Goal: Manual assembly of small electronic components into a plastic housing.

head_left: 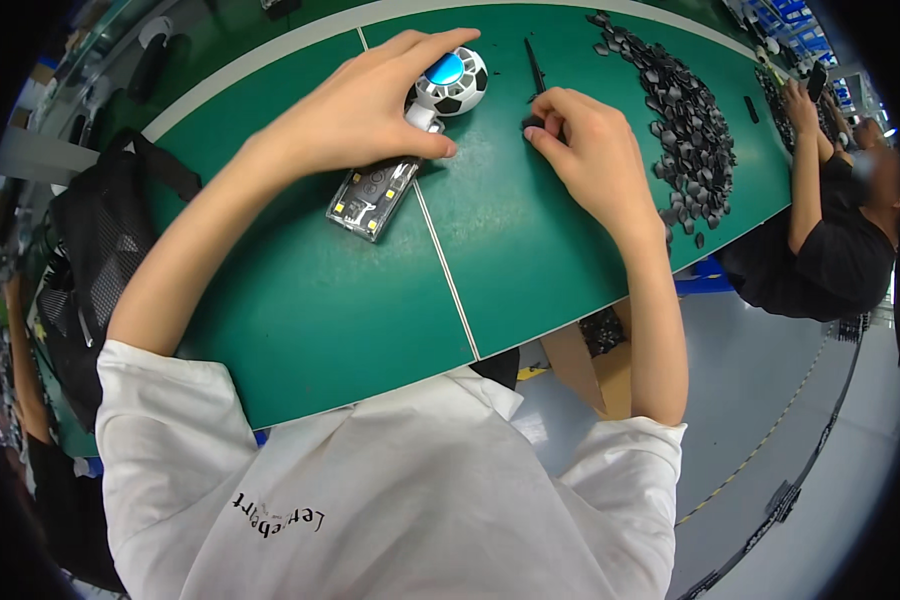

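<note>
White cloth of my T-shirt fills the foreground, close against the near edge of a green table. Beyond it my left hand arches over a football-patterned ball with a shiny blue disc on top; my index finger and thumb are spread well apart on either side of it, and I cannot tell whether my hidden fingers grip it. Below the ball a white neck points toward a clear, flat case with yellow squares inside, which sits under my wrist, beside a pale seam in the tabletop; my hand hides where they meet. My right hand is curled, thumb and forefinger pinching a small black piece over the table. Just past those fingertips lies a slender dark tool. Farther right spreads a long heap of black pieces, and beyond it a person in black works. Off to my left rests a black bag.
</note>
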Demonstrator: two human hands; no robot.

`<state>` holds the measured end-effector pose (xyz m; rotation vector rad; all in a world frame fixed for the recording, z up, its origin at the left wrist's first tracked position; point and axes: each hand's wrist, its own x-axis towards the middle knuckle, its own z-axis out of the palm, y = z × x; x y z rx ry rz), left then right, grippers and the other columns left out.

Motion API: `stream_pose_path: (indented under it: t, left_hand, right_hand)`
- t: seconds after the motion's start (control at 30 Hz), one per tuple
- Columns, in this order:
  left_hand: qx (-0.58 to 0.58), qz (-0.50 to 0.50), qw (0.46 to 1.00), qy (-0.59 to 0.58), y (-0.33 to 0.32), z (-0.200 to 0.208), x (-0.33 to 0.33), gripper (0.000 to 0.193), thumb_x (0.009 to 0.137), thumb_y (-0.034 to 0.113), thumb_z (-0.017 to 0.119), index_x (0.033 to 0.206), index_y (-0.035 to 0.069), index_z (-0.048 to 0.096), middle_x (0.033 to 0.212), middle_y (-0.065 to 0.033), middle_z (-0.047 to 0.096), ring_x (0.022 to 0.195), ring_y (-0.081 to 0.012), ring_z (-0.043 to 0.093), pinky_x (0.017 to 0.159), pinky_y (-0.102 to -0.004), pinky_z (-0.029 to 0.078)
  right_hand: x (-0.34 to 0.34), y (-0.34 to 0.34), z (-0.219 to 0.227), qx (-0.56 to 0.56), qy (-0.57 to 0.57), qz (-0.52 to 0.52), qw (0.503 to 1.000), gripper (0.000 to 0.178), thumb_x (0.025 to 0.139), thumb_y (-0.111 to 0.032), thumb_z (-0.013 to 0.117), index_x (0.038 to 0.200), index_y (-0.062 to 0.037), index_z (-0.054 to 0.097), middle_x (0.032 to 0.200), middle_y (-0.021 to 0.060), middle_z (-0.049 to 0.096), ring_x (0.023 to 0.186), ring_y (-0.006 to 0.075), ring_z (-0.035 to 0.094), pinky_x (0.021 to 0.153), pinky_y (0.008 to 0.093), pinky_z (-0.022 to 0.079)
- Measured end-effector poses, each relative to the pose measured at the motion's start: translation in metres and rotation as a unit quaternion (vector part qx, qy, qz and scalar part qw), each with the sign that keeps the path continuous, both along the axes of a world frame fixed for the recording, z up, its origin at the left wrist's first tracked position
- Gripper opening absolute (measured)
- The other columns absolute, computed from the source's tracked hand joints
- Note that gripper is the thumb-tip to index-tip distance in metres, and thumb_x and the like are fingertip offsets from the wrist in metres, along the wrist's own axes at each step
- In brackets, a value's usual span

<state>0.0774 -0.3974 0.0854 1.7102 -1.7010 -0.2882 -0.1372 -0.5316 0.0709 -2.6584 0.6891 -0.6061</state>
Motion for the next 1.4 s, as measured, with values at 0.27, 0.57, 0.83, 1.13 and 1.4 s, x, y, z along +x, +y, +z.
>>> stream_pose_path:
  t: [0.27, 0.57, 0.83, 1.13, 1.4]
  left_hand:
    - [0.093, -0.063, 0.991, -0.067, 0.005, 0.021, 0.017, 0.060, 0.063, 0.013, 0.077, 0.121, 0.002, 0.067, 0.093, -0.0157, 0.071, 0.069, -0.0312, 0.061, 0.070, -0.0356, 0.052]
    - [0.014, 0.303, 0.892, -0.335, -0.144, -0.002, 0.129, 0.058, 0.089, 0.057, 0.057, 0.115, 0.008, 0.071, 0.099, -0.0152, 0.071, 0.094, -0.0381, 0.067, 0.079, -0.0470, 0.053]
    - [0.107, 0.496, 0.835, -0.210, -0.101, -0.020, 0.275, 0.058, 0.080, 0.053, 0.062, 0.117, 0.008, 0.066, 0.114, -0.0188, 0.070, 0.102, -0.0375, 0.068, 0.083, -0.0477, 0.054]
    - [-0.083, 0.434, 0.858, -0.262, -0.108, -0.012, 0.202, 0.062, 0.072, 0.015, 0.071, 0.129, -0.004, 0.055, 0.123, -0.0253, 0.063, 0.089, -0.0373, 0.065, 0.080, -0.0410, 0.051]
    - [-0.064, 0.332, 0.849, -0.407, -0.121, -0.043, 0.237, 0.067, 0.075, 0.022, 0.067, 0.140, 0.019, 0.052, 0.146, -0.0106, 0.048, 0.113, -0.0405, 0.059, 0.092, -0.0510, 0.052]
  right_hand:
    - [-0.015, 0.002, -0.004, 0.052, -0.071, 0.051, 0.995, 0.008, 0.078, -0.001, 0.068, 0.083, -0.0026, 0.062, 0.071, 0.0020, 0.053, 0.060, 0.0152, 0.045, 0.059, 0.0282, 0.039]
    - [-0.009, 0.007, -0.019, -0.035, -0.092, 0.091, 0.991, 0.011, 0.078, -0.002, 0.068, 0.086, -0.0060, 0.063, 0.076, 0.0022, 0.057, 0.061, 0.0187, 0.050, 0.058, 0.0300, 0.041]
    - [-0.004, 0.008, -0.010, -0.049, -0.215, 0.098, 0.970, 0.011, 0.075, 0.000, 0.070, 0.081, -0.0062, 0.063, 0.076, 0.0011, 0.056, 0.060, 0.0171, 0.050, 0.057, 0.0292, 0.041]
    - [-0.009, 0.011, -0.006, 0.009, -0.241, 0.087, 0.967, 0.010, 0.075, 0.004, 0.067, 0.079, -0.0036, 0.063, 0.076, 0.0018, 0.056, 0.062, 0.0143, 0.050, 0.056, 0.0266, 0.040]
    - [-0.006, 0.016, -0.006, 0.025, -0.256, 0.073, 0.964, 0.010, 0.075, 0.005, 0.067, 0.079, -0.0031, 0.064, 0.076, 0.0021, 0.057, 0.063, 0.0135, 0.051, 0.058, 0.0258, 0.041]
